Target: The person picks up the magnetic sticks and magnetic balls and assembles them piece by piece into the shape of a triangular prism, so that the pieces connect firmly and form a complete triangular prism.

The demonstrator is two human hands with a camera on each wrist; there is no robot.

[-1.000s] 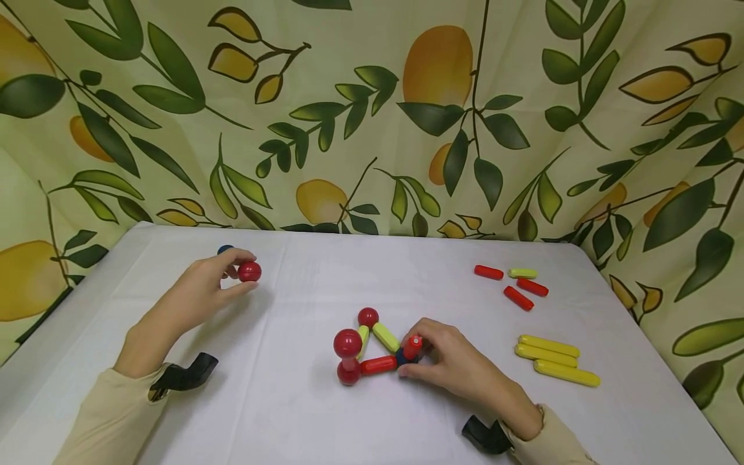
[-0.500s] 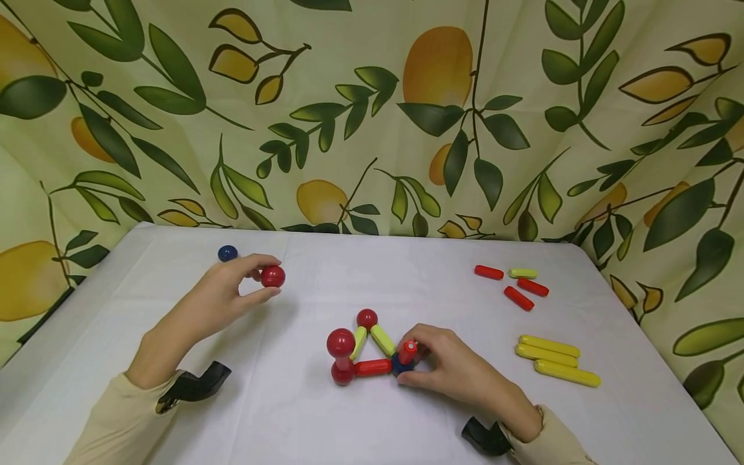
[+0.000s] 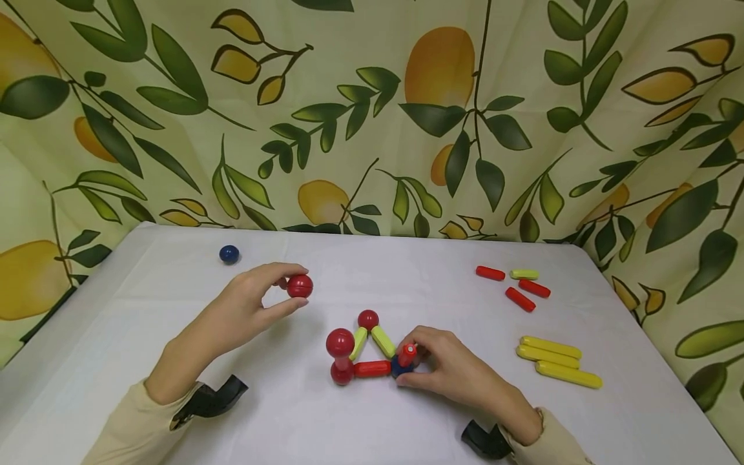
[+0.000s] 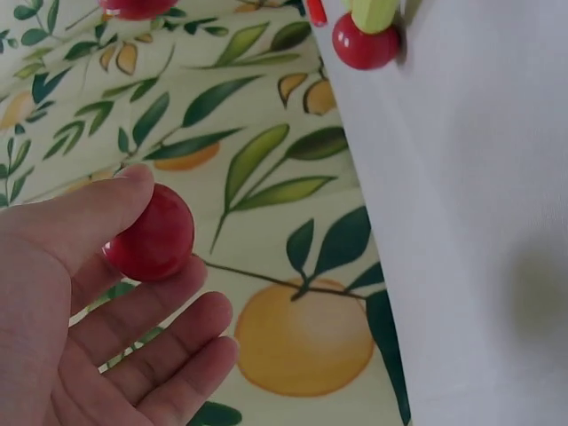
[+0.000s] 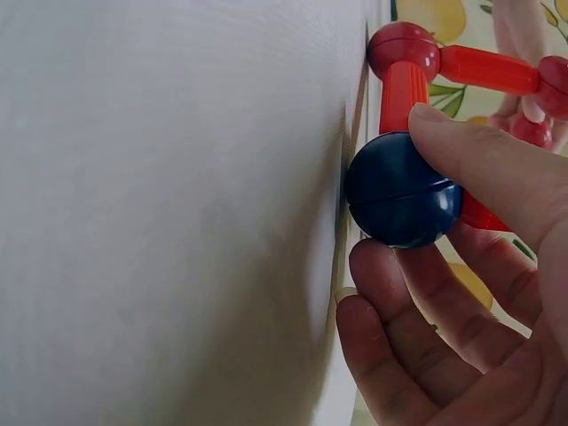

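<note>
Pinching a red ball (image 3: 299, 286) between thumb and fingertips of my left hand (image 3: 244, 307), held above the table (image 3: 174, 387), left of centre. Left wrist view confirms it: ball (image 4: 153, 233) sits between thumb tip and forefinger, other fingers loosely curled below it.

My right hand (image 3: 450, 368) is down at the magnet structure (image 3: 366, 352) near the table's middle, toward the near edge. Fingers curled round the blue ball (image 3: 400, 368) at the structure's right corner; right wrist view shows thumb on top and fingers under that ball (image 5: 404, 191), ball resting on the table. Short red stick (image 3: 408, 353) stands up from it.

Structure: flat triangle with a red stick (image 3: 372, 369) along the near side, two yellow-green sticks (image 3: 383, 340) meeting at a small red ball (image 3: 367, 319) at the far point. Left corner has a red ball with an upright piece topped by another red ball (image 3: 340, 342).

Loose blue ball (image 3: 229, 254) near the far left corner. Three red sticks (image 3: 519, 298) and one short yellow-green stick (image 3: 524, 274) toward the far right corner. Three long yellow sticks (image 3: 558, 361) side by side by the right edge.
</note>
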